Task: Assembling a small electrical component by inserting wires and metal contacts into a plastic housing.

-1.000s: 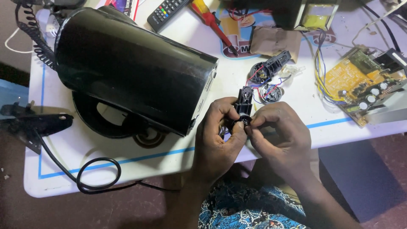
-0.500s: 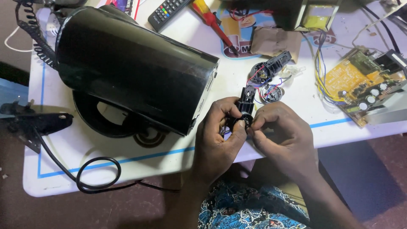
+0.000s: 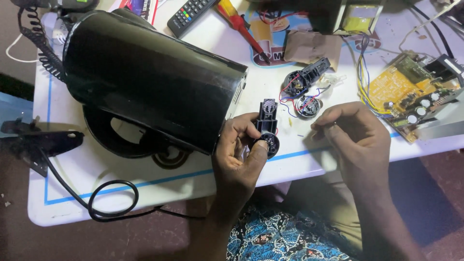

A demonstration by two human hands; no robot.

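We see a black switch part (image 3: 267, 126) pinched in the left hand (image 3: 239, 154), thumb on its round lower end, fingers wrapped behind. Its long axis runs up-down in view, narrow end pointing away from the fingertips toward the table's far side. Right hand (image 3: 355, 137) sits just right of it, apart, fingers curled together, holding nothing we can make out. Beyond the fingers: wired black parts (image 3: 303, 89), orange circuit board (image 3: 411, 92). Left of the thumb: black kettle (image 3: 145, 77) on its side. White table (image 3: 193, 179), blue-lined; dim brown floor below.
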